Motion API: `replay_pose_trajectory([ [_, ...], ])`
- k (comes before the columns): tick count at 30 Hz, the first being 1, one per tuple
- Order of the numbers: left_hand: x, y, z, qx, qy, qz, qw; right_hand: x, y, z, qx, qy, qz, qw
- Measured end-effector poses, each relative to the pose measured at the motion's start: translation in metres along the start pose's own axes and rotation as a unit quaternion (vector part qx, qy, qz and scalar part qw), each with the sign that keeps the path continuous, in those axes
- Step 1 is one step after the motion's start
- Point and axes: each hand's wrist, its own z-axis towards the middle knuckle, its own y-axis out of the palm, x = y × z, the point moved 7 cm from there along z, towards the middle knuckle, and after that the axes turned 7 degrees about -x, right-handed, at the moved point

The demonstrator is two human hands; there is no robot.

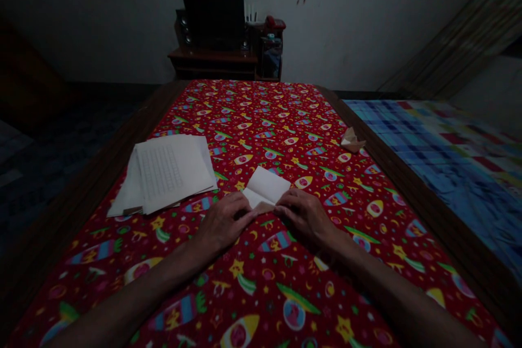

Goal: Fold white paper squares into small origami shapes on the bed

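A small sheet of paper [268,183], white on its upper face, lies on the red patterned cloth in front of me. Creases cross it, and its near edge is folded over, showing a brownish flap. At its left near corner, my left hand [229,216] pinches the paper between thumb and fingers. My right hand [305,211] grips the opposite near corner, fingers curled and pressed together. Farther off to the right sits a small folded paper piece [351,140], brown and white, apart from both hands.
A stack of paper sheets [175,171], the top one printed with a grid, lies left of my hands. The red cloth [261,283] covers a table with dark wooden edges [354,114]. Beyond stands a desk with a monitor [214,19]. A bed with a checked cover [440,163] is at right.
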Motion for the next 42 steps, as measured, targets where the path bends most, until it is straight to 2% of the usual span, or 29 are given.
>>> replay_pose_trajectory([
  [4,-0.001,0.001,0.001,-0.005,-0.027,-0.008,1.0,0.001,-0.002,0.002,0.01,0.015,0.022,1.0],
  [12,-0.002,0.003,0.004,0.007,-0.069,0.046,0.996,0.003,0.001,0.0,0.002,0.016,0.007,1.0],
  [17,-0.003,0.004,0.005,0.002,-0.063,0.059,0.996,0.002,0.002,0.0,-0.003,0.015,-0.012,1.0],
  [33,-0.001,0.009,0.003,-0.018,-0.046,0.101,0.994,-0.003,0.01,0.003,0.009,0.065,-0.205,0.977],
  [42,0.002,0.008,0.002,-0.016,-0.039,0.107,0.993,-0.005,0.009,0.002,0.003,0.075,-0.205,0.976],
])
